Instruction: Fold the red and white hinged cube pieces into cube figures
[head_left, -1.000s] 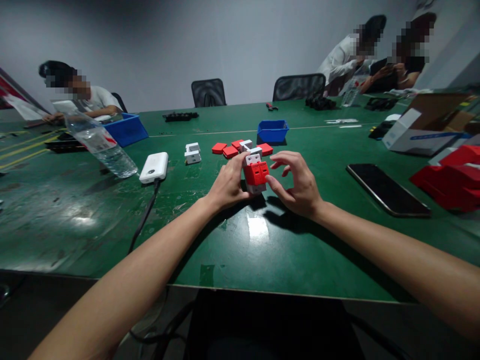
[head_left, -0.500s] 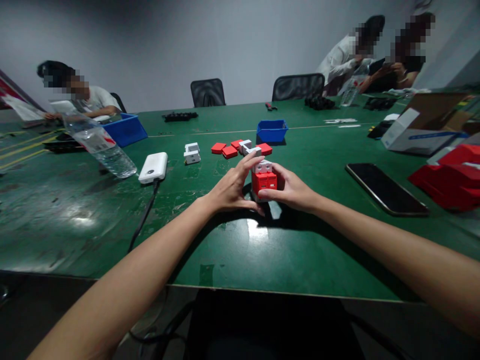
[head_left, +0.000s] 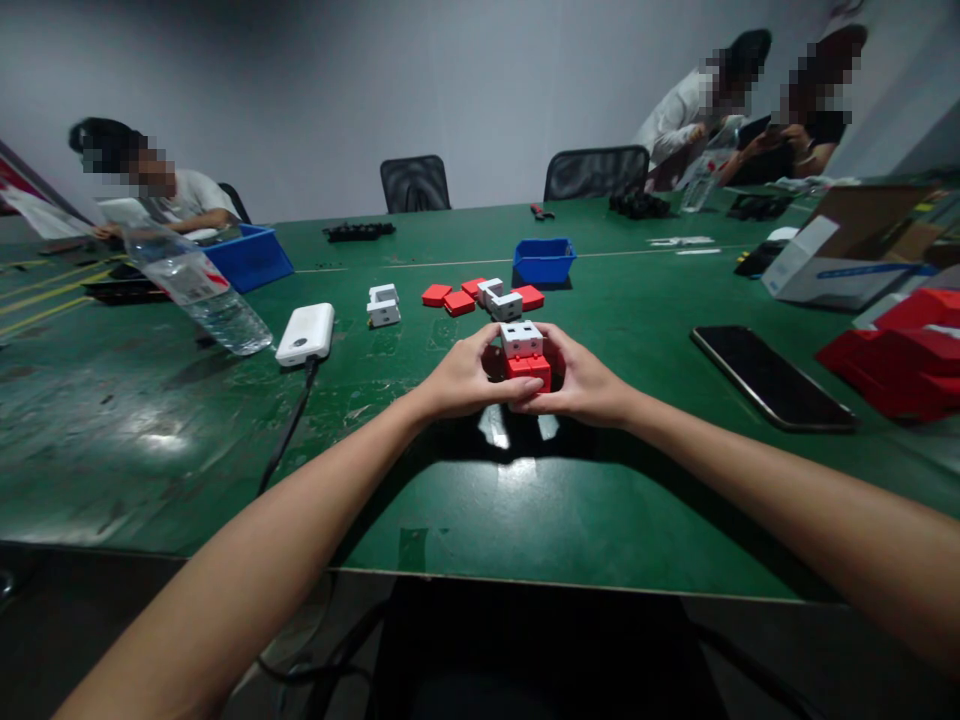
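Note:
Between my two hands is a red and white block assembly point(head_left: 523, 343), white part uppermost and red blocks below. My left hand point(head_left: 466, 376) grips it from the left, its thumb across the red front. From the right, my right hand point(head_left: 585, 378) closes round the same piece, thumb low on the red. Fingers hide its sides and back. Just beyond lie several loose red blocks point(head_left: 459, 303) and white bracket-like pieces point(head_left: 504, 302). Another white bracket-like piece point(head_left: 384, 305) stands farther left.
A small blue bin point(head_left: 544, 261) sits behind the blocks. On the left are a white power bank point(head_left: 305, 334) with a black cable and a tilted water bottle point(head_left: 199, 285). To the right lie a phone point(head_left: 772, 378) and a red object point(head_left: 896, 355). Other people sit across the table.
The assembly has tipped so its white top shows more. My left hand, with fingers spread beside it before, has closed on its left side; my right hand keeps its hold.

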